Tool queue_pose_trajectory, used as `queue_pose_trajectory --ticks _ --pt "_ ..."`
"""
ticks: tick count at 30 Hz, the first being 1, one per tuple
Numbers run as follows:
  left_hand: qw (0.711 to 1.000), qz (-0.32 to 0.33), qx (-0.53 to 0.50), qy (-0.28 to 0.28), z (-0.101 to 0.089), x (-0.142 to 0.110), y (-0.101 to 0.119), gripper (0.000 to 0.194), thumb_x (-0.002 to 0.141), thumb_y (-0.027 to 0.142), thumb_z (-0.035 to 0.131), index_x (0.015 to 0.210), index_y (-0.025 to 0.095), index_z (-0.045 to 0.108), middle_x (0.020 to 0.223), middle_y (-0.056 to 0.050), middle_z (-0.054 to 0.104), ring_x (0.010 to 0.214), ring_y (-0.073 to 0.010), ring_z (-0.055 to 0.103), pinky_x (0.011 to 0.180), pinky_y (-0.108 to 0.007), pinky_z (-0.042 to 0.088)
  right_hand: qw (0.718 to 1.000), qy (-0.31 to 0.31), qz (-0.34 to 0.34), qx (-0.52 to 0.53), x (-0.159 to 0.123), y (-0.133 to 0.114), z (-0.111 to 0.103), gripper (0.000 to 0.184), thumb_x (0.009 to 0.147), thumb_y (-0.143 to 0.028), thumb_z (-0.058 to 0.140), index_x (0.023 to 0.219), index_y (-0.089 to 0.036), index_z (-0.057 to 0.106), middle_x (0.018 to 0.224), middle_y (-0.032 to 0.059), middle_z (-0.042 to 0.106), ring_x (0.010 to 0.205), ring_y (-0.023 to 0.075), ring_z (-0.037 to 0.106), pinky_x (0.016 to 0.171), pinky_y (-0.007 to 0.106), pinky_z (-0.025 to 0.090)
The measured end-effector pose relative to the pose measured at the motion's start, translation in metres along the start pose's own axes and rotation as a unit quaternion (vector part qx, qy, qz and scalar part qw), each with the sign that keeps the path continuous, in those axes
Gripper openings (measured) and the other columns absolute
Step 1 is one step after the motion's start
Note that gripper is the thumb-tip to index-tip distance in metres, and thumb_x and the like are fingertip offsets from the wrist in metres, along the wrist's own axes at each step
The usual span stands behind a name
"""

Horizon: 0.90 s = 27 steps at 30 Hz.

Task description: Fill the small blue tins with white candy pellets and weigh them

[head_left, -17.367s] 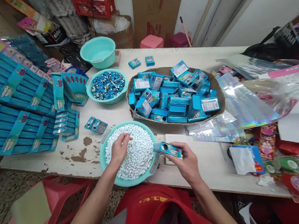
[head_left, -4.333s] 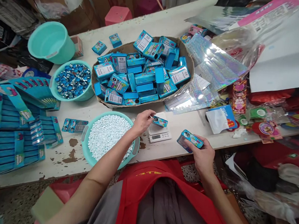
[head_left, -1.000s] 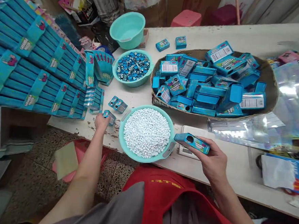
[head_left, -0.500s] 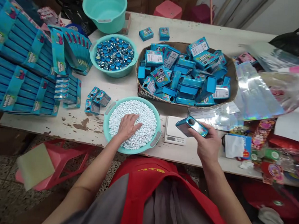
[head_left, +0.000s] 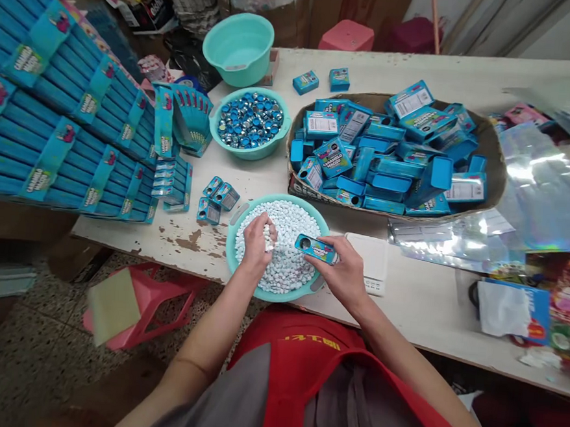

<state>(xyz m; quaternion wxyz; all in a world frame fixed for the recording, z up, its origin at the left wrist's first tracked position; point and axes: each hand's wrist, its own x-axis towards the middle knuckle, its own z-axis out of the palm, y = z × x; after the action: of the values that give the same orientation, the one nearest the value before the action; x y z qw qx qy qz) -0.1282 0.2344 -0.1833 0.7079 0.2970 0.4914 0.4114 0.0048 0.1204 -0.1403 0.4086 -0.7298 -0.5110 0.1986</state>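
Note:
My left hand (head_left: 258,241) is closed around some small white candies, just above the turquoise basin (head_left: 231,262) full of white candies (head_left: 288,272). My right hand (head_left: 344,266) grips a blue candy tin (head_left: 316,248) with a round dark hole in its top, over the basin's right side. White candies lie in the curl of my left fingers, a short way left of the tin. Partly behind my right hand is a white kitchen scale (head_left: 372,255). Several blue tins with holes (head_left: 218,196) stand grouped left of the basin.
A cut cardboard box (head_left: 301,192) heaped with blue tins lies behind the basin. A turquoise bowl of blue and silver caps (head_left: 252,123) and another turquoise basin (head_left: 238,47) stand behind left. Blue display boxes (head_left: 60,139) are stacked at left. Holographic sheets (head_left: 545,186) lie at right.
My left hand set a tin beside the others at left, then came to the basin and closed on candies. My right hand brought its tin left over the basin.

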Motion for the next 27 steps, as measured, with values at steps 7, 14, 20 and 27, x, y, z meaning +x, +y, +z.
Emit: queue_pose_trajectory --ticks 7,14,20,27 --pt "0.99 0.084 -0.105 0.037 0.03 -0.015 0.03 0.034 0.075 0.039 0.062 0.059 0.019 0.04 0.051 0.006 0.042 0.043 -0.006 0.043 0.047 -0.02 0.041 0.993 -0.076 -0.059 -0.066 0.013 -0.016 0.033 0.022 0.077 -0.028 0.067 0.098 -0.021 0.061 0.092 0.007 0.064 0.089 0.025 0.06 0.076 0.036 0.047" --pt "0.988 0.122 -0.088 0.025 0.031 -0.01 0.025 0.042 0.076 0.052 0.064 0.061 0.018 0.045 0.052 0.006 0.043 0.04 -0.0041 0.04 0.04 -0.019 0.033 0.992 -0.083 -0.044 -0.086 0.022 -0.016 0.035 0.025 0.073 -0.025 0.071 0.095 -0.02 0.061 0.09 0.0072 0.064 0.089 0.0258 0.059 0.076 0.037 0.047" --pt "0.991 0.042 -0.125 -0.014 0.029 -0.002 0.036 0.049 0.074 0.06 0.063 0.062 0.019 0.038 0.049 0.008 0.034 0.037 -0.0036 0.032 0.035 -0.019 0.023 0.996 -0.074 -0.006 0.047 0.024 -0.01 0.027 0.028 0.071 -0.03 0.074 0.095 -0.021 0.063 0.091 0.0049 0.064 0.089 0.0231 0.061 0.079 0.036 0.048" --pt "0.908 0.171 0.383 -0.003 -0.018 0.023 -0.003 0.037 0.084 0.05 0.049 0.062 0.02 0.053 0.071 -0.003 0.06 0.075 -0.0159 0.058 0.073 -0.029 0.048 0.988 0.029 0.081 0.125 -0.013 0.026 -0.037 0.038 0.066 -0.044 0.077 0.095 -0.023 0.066 0.099 0.0058 0.065 0.093 0.0231 0.061 0.081 0.037 0.05"
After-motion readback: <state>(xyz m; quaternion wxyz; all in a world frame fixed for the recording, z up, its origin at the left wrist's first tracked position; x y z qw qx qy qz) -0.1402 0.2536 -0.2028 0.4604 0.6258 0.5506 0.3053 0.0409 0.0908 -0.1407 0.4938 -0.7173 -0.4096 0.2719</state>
